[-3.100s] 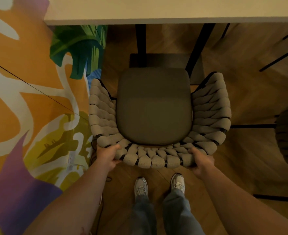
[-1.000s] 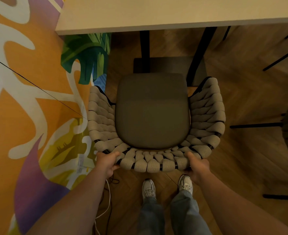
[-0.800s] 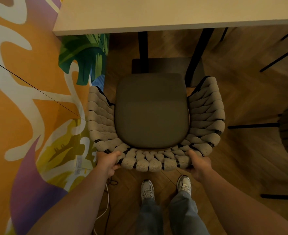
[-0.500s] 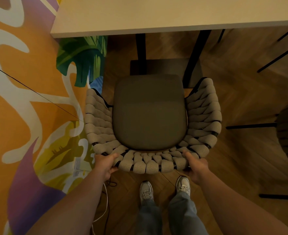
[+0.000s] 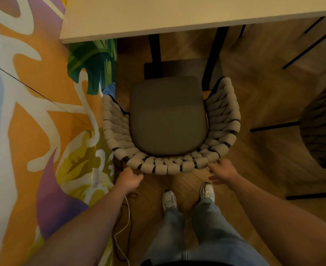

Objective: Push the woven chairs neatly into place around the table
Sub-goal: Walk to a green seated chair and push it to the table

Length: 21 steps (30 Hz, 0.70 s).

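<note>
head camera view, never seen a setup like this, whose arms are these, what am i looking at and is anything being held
There is no machine here. A person wears a camera on the head, so this one picture looks down over their own arms and shoes. In front of them stands a woven chair with a grey seat cushion, facing the pale table. The left hand sits at the chair's back rim with curled fingers; whether it grips cannot be told. The right hand is open, fingers spread, close to the rim, holding nothing. A painted wall runs along the left, a darker chair stands at the right, and a white cable lies on the wood floor.
</note>
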Each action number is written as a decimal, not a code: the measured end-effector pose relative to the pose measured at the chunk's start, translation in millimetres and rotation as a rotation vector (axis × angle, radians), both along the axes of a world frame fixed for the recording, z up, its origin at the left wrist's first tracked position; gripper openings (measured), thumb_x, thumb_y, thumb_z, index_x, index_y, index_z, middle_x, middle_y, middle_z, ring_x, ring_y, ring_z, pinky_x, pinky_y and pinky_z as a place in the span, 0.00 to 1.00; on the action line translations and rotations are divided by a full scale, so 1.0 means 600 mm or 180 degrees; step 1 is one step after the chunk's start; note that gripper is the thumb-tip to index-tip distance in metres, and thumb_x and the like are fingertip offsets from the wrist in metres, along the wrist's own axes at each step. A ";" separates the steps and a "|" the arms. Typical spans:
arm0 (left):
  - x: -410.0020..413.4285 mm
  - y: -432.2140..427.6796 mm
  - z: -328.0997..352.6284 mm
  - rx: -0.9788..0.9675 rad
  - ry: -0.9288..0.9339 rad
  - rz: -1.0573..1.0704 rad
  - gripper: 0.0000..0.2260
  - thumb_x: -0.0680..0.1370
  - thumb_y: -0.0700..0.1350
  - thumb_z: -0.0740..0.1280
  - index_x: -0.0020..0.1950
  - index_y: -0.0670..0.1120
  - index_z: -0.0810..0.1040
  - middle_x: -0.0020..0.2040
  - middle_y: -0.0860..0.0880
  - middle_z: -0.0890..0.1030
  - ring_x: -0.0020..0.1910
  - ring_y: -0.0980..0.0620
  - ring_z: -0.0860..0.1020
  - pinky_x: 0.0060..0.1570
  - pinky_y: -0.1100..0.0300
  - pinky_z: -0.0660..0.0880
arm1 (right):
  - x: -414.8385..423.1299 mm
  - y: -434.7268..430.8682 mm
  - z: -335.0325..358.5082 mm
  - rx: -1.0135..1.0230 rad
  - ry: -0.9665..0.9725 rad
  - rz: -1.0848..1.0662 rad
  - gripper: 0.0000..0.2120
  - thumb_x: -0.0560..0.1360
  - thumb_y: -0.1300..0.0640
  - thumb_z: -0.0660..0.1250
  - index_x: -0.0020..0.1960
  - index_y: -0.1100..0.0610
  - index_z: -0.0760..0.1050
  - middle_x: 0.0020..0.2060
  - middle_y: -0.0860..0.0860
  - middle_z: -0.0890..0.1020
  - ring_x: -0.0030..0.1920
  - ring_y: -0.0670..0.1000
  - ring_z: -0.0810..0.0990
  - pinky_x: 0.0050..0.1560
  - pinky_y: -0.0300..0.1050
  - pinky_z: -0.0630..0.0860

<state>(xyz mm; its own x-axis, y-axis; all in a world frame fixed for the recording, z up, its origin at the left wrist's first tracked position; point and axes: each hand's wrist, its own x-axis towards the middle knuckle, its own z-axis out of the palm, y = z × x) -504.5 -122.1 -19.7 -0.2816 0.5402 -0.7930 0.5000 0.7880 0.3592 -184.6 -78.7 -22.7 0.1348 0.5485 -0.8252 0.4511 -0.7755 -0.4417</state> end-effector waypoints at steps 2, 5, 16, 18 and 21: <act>0.012 -0.004 0.032 -0.0048 -0.0021 -0.0671 0.04 0.79 0.45 0.66 0.49 0.50 0.70 0.49 0.40 0.82 0.49 0.43 0.82 0.51 0.47 0.81 | 0.009 -0.012 0.029 0.0087 -0.0201 0.0567 0.20 0.81 0.54 0.63 0.71 0.60 0.69 0.56 0.60 0.81 0.46 0.57 0.85 0.45 0.53 0.84; 0.035 -0.005 0.063 0.0131 -0.0113 -0.1506 0.16 0.79 0.45 0.66 0.67 0.45 0.75 0.49 0.46 0.83 0.46 0.52 0.79 0.46 0.59 0.76 | 0.019 -0.046 0.066 0.0114 -0.0295 0.1100 0.20 0.81 0.53 0.62 0.71 0.59 0.70 0.53 0.59 0.82 0.48 0.57 0.85 0.51 0.56 0.84; 0.160 0.027 0.107 -0.0194 -0.0222 -0.3041 0.18 0.81 0.47 0.65 0.71 0.48 0.72 0.49 0.53 0.78 0.48 0.56 0.78 0.47 0.61 0.74 | 0.145 -0.249 0.131 0.0069 -0.0471 0.0745 0.20 0.80 0.51 0.65 0.70 0.56 0.73 0.59 0.54 0.81 0.54 0.51 0.80 0.59 0.47 0.78; 0.200 0.036 0.107 -0.0193 -0.0216 -0.3350 0.18 0.80 0.46 0.65 0.71 0.48 0.72 0.49 0.53 0.78 0.48 0.55 0.78 0.50 0.59 0.76 | 0.172 -0.292 0.128 -0.0007 -0.0508 0.0466 0.20 0.80 0.52 0.65 0.70 0.56 0.72 0.61 0.55 0.81 0.54 0.51 0.81 0.59 0.46 0.78; 0.275 0.040 0.111 -0.0130 -0.0239 -0.3659 0.16 0.81 0.45 0.65 0.69 0.48 0.73 0.55 0.50 0.79 0.51 0.53 0.79 0.54 0.56 0.77 | 0.212 -0.354 0.116 -0.0121 -0.0498 0.0021 0.21 0.80 0.53 0.65 0.70 0.57 0.72 0.62 0.56 0.81 0.55 0.52 0.82 0.59 0.47 0.78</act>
